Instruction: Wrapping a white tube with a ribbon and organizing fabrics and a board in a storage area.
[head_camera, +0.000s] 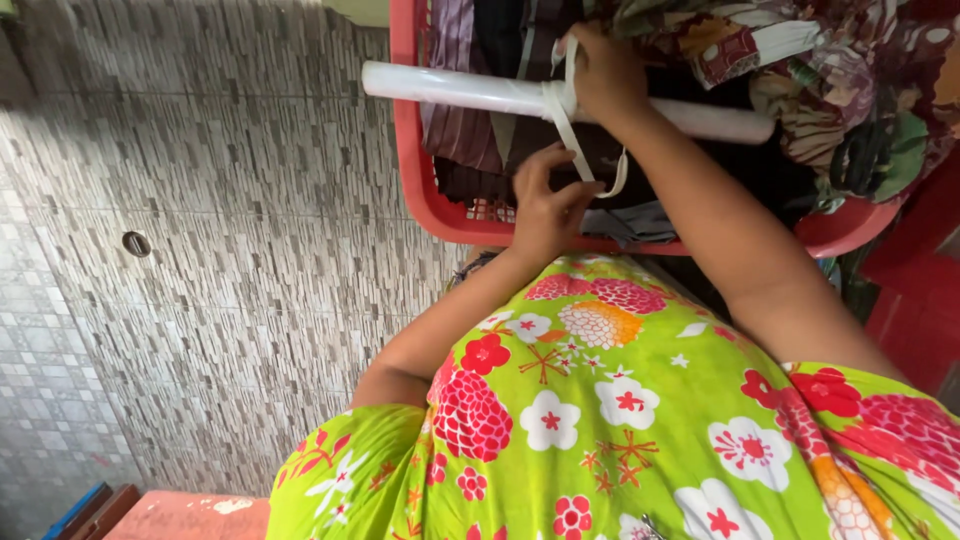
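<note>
**Tying a white strip around the roll over the laundry basket**

I had both hands over the red plastic basket (425, 190), which stood close in front of me on the grey tiled floor (200, 250). A white rolled tube (450, 88) lay across the top of the basket, one end poking out past the left rim, the other resting on the heap of dark and patterned clothes (820, 80) inside. A white cloth strip (572, 140) was wrapped around the tube near its middle, with its loose end hanging down in a loop.

My right hand (603, 72) was closed on the upper part of the strip, right at the tube, pressing it down. My left hand (545, 205) sat lower, near the basket's front rim, with thumb and fingers pinched on the hanging end of the strip.

As I judged it, the weak point was the wrap itself. It looked like a single turn, so if either pinch had slackened, the strip could have slid along the smooth tube or come undone. The tube was only balanced across the rim and the soft pile; a hard pull on the strip could have rolled it or tipped its free end off the basket towards the floor.

My green floral dress (600, 420) hid the basket's near side, so I could not tell what lay beneath it.
</note>
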